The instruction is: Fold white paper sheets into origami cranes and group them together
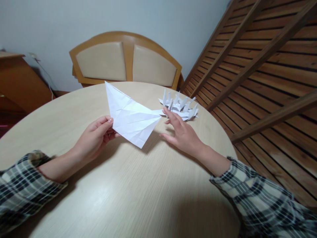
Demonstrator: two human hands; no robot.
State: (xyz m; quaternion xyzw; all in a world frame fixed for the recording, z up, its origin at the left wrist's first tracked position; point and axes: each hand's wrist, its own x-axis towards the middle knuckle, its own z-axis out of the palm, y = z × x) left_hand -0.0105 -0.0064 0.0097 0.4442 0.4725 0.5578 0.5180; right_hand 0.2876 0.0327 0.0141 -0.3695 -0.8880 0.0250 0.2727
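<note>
the left hand pinches the folded white paper over the table. the right hand, fingers parted beside the paper's tip, partly blocks the paper figures; a padded headboard stands beyond.

From my remote station I searched the whole head view and could read no text, label, brand, number or sign anywhere.

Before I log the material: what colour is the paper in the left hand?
The paper is white, clearest in the head view.
</note>
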